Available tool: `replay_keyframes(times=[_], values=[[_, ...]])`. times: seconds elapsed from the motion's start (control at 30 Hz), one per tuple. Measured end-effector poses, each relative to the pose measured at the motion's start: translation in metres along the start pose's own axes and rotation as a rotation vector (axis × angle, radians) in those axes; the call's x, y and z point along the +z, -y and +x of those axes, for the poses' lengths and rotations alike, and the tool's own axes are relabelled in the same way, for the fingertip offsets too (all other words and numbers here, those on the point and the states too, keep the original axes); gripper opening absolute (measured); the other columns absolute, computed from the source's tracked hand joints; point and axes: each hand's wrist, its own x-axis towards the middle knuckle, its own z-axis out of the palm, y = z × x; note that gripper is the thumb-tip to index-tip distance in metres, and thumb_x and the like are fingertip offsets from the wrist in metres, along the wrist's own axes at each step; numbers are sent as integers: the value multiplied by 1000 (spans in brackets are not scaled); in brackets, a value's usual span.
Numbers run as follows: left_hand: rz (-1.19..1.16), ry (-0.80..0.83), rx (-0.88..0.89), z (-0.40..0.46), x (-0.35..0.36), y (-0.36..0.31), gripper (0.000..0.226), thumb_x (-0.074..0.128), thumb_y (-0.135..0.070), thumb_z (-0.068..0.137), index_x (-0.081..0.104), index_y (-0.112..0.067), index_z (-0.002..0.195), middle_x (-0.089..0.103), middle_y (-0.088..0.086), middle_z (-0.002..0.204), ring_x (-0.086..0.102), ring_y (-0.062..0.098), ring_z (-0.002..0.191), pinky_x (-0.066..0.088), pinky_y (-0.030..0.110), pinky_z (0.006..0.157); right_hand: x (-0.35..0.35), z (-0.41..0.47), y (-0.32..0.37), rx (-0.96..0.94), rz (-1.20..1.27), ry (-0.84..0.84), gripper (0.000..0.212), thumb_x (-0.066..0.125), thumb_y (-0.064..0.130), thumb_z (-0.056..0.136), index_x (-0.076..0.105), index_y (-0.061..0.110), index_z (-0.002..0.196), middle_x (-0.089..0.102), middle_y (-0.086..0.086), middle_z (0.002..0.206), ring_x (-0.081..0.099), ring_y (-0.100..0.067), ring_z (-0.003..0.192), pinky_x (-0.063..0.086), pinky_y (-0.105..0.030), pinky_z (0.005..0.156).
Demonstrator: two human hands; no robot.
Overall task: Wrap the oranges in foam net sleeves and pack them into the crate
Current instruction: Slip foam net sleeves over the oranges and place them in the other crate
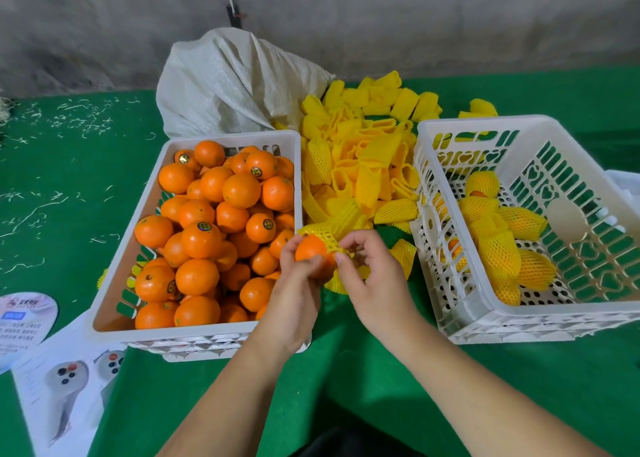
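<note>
We see a bench covered in green felt (381, 370) below a grey wall. Our left hand (294, 294) curls its fingers round a bare round orange (310, 249) held between the two crates, and our right hand (372, 283) pinches the edge of a yellow foam net sleeve (329, 231) partly stretched over that fruit. The white plastic crate of loose oranges (107, 283) sits to the left; the white slotted crate (460, 304) on the right holds several sleeved oranges (498, 252). A heap of empty yellow sleeves (360, 152) lies between, before a white woven sack (228, 82)
</note>
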Motion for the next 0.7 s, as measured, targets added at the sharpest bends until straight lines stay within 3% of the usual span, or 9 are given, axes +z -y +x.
replay_keyframes(times=[0.1, 0.17, 0.27, 0.33, 0.4, 0.53, 0.6, 0.7], values=[[137, 23, 6, -2, 0, 0, 70, 60, -16, 85, 34, -32, 148, 53, 22, 149, 59, 30, 135, 43, 46, 120, -4, 6, -3, 69, -3, 26, 37, 70, 9, 93, 56, 31, 119, 59, 22, 96, 58, -1, 89, 50, -21, 79], [312, -7, 99, -5, 4, 1, 74, 72, -22, 85, 30, -39, 144, 54, 13, 146, 66, 13, 124, 55, 31, 103, -13, 13, -2, 110, -6, 22, 32, 68, 7, 94, 61, 31, 113, 64, 12, 103, 62, -3, 91, 52, -23, 81], [404, -80, 182, -3, 6, 4, 98, 87, -24, 84, 21, -42, 154, 51, -9, 142, 67, -6, 114, 56, 14, 85, -25, 19, 5, 83, -16, 5, 32, 67, 9, 94, 62, 41, 100, 67, 8, 100, 63, -2, 86, 51, -19, 75], [449, -159, 221, -3, 12, 1, 90, 90, -33, 83, 34, -34, 154, 54, -8, 140, 69, 1, 114, 60, 22, 88, -27, 17, 12, 35, -22, 19, 21, 66, 21, 91, 63, 41, 95, 65, 11, 96, 63, -5, 83, 52, -21, 72], [493, -274, 278, -4, 19, -3, 79, 87, -50, 73, 53, -28, 140, 61, 10, 136, 70, 22, 116, 61, 44, 96, -24, 12, 18, -19, -35, 14, 11, 63, 34, 87, 64, 42, 94, 63, 15, 95, 64, -8, 83, 53, -21, 71], [439, -452, 288, -7, 25, 0, 51, 74, -57, 66, 54, -45, 112, 64, 7, 125, 64, 31, 118, 56, 53, 98, -10, 9, 18, -167, -72, -56, 17, 65, 30, 90, 66, 30, 106, 57, 18, 97, 60, -4, 86, 47, -11, 73], [356, -427, 218, -8, 29, 0, 50, 70, -55, 69, 56, -41, 115, 68, 0, 119, 63, 28, 122, 54, 56, 101, -4, 9, 15, -168, -105, -45, 28, 63, 32, 91, 62, 25, 118, 52, 16, 106, 57, -2, 98, 45, -10, 81], [159, -177, 184, -10, 30, -4, 57, 67, -36, 84, 53, -19, 136, 71, 3, 117, 68, 25, 114, 54, 48, 95, -1, 9, 10, -148, -90, -57, 36, 56, 30, 96, 59, 19, 130, 51, 12, 117, 57, 0, 109, 46, -11, 84]])
